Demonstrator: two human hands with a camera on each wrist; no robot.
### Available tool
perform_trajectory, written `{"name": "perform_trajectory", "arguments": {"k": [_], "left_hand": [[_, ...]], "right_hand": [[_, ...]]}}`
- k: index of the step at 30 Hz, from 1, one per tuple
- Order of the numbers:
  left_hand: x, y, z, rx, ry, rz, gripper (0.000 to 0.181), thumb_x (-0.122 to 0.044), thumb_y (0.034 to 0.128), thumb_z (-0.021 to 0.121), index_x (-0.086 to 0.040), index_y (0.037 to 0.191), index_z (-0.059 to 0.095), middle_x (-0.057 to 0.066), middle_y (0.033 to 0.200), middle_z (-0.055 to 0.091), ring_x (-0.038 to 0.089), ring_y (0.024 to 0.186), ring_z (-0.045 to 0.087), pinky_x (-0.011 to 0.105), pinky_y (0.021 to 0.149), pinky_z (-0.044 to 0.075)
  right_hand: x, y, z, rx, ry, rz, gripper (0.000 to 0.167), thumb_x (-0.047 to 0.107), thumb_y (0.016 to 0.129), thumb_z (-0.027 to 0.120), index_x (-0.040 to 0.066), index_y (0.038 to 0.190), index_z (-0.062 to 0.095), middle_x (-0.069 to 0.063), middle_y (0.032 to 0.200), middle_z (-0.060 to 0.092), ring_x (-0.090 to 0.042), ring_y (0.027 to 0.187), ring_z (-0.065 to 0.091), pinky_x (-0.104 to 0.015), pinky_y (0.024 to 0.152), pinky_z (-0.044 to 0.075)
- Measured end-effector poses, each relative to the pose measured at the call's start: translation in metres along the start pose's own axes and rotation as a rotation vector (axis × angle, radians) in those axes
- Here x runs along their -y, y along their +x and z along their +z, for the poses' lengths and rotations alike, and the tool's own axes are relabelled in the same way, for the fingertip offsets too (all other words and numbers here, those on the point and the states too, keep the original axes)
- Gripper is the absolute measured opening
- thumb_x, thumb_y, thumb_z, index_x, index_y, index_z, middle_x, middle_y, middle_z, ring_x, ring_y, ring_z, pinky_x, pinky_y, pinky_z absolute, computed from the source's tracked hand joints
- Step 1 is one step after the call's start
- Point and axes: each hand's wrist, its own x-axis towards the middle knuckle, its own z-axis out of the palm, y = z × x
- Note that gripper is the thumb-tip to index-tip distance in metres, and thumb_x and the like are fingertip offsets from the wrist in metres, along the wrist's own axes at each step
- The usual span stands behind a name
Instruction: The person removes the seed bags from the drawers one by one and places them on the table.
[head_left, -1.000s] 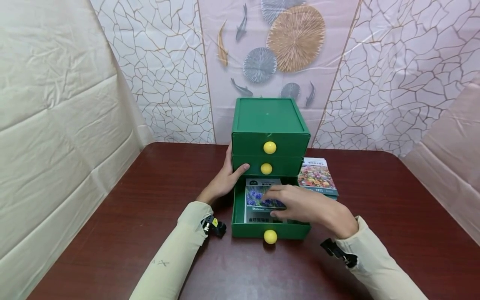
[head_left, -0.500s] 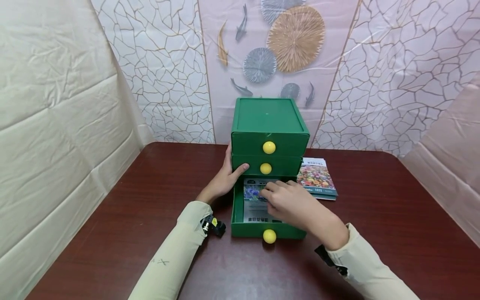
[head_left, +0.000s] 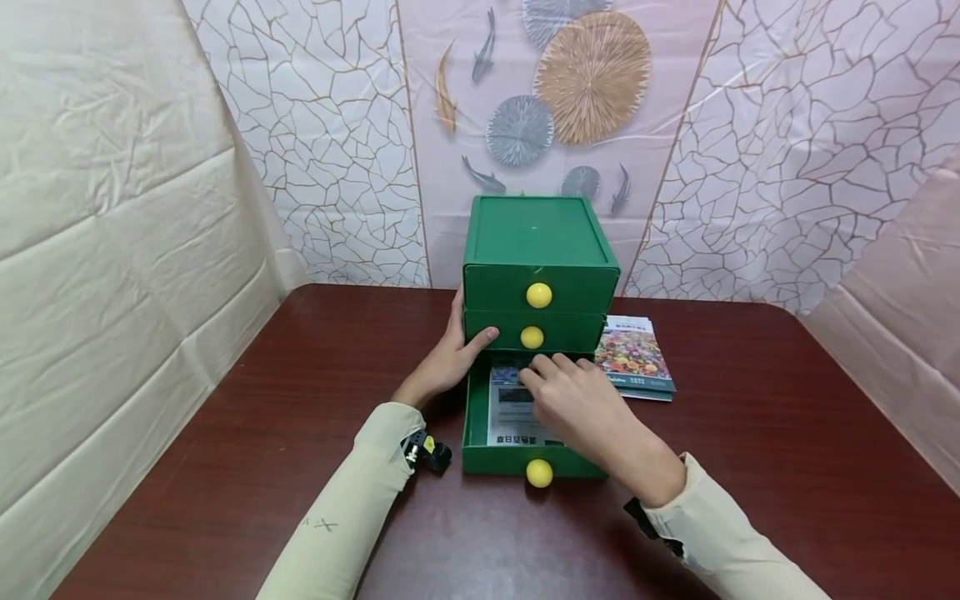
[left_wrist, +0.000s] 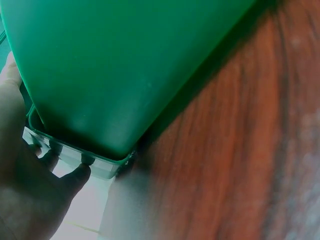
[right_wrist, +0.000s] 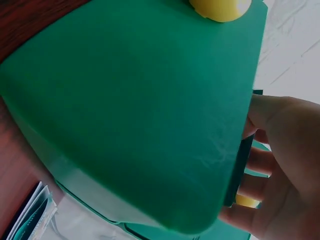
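A green drawer box (head_left: 534, 229) with yellow knobs stands on the table, its bottom drawer (head_left: 498, 460) pulled out. My left hand (head_left: 444, 362) steadies its left side, thumb across the middle drawer's front; in the left wrist view the straight fingers (left_wrist: 75, 180) touch an edge. Printed packets with a blue-flower picture and dark lettering, here one packet (head_left: 513, 425), lie in the open drawer. Over them my right hand (head_left: 577, 408) reaches in with bent fingers. In the right wrist view the fingertips vanish behind the drawer front (right_wrist: 135, 115), so their contact with a packet is hidden.
A small stack of flower-picture packets (head_left: 636, 358) lies on the table right of the box. The dark red-brown table (head_left: 337, 350) runs back to a patterned cloth wall (head_left: 337, 150). Pale cloth (head_left: 112, 250) hangs at the left side.
My right hand has moved left and deeper into the drawer, its fingers bending more. The blue-flower packet shows less, and more of the packet beneath shows. My left hand has stayed put.
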Motion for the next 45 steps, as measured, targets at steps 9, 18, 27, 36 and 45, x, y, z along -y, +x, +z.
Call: {"name": "perform_trajectory", "arguments": {"k": [9, 18, 27, 36, 45], "left_hand": [[-0.002, 0.001, -0.001, -0.003, -0.001, 0.009, 0.092, -0.036, 0.1101, 0.058, -0.052, 0.163, -0.016, -0.003, 0.176, 0.002, 0.025, 0.156, 0.023, 0.058, 0.122, 0.028], [-0.013, 0.000, -0.003, 0.016, -0.014, 0.001, 0.093, -0.029, 0.1111, 0.056, -0.038, 0.167, -0.018, 0.003, 0.176, -0.003, 0.030, 0.159, 0.017, 0.060, 0.124, 0.023], [-0.028, -0.006, -0.006, 0.043, -0.018, -0.022, 0.094, -0.027, 0.1114, 0.055, -0.033, 0.167, -0.019, 0.006, 0.176, -0.005, 0.032, 0.160, 0.015, 0.061, 0.125, 0.021], [0.002, -0.001, -0.005, 0.001, 0.000, 0.013, 0.091, -0.033, 0.1114, 0.055, -0.050, 0.163, -0.017, 0.000, 0.176, 0.001, 0.027, 0.158, 0.021, 0.060, 0.124, 0.024], [-0.028, -0.008, -0.004, 0.059, -0.049, -0.018, 0.094, -0.027, 0.1113, 0.056, -0.035, 0.167, -0.019, 0.005, 0.176, -0.006, 0.029, 0.160, 0.013, 0.058, 0.125, 0.022]], "right_hand": [[-0.002, 0.001, 0.001, 0.006, -0.054, 0.026, 0.016, 0.015, 0.093, 0.082, 0.008, 0.106, 0.074, -0.009, 0.101, 0.069, -0.026, 0.084, 0.066, -0.039, 0.063, 0.056], [-0.004, 0.001, 0.004, 0.035, -0.074, 0.059, 0.024, 0.012, 0.093, 0.083, 0.005, 0.109, 0.067, -0.012, 0.108, 0.066, -0.028, 0.087, 0.062, -0.041, 0.065, 0.053], [-0.005, -0.001, 0.005, 0.069, -0.068, 0.076, 0.023, 0.009, 0.092, 0.084, 0.010, 0.112, 0.073, -0.009, 0.102, 0.070, -0.026, 0.082, 0.066, -0.041, 0.065, 0.059], [-0.005, 0.001, 0.003, 0.109, -0.024, 0.083, 0.037, 0.006, 0.090, 0.084, 0.018, 0.124, 0.077, -0.010, 0.110, 0.077, -0.028, 0.083, 0.072, -0.040, 0.056, 0.058], [-0.005, -0.006, 0.004, 0.078, -0.040, 0.047, 0.033, 0.008, 0.087, 0.086, 0.020, 0.117, 0.080, -0.004, 0.103, 0.079, -0.023, 0.078, 0.072, -0.035, 0.058, 0.057]]}}
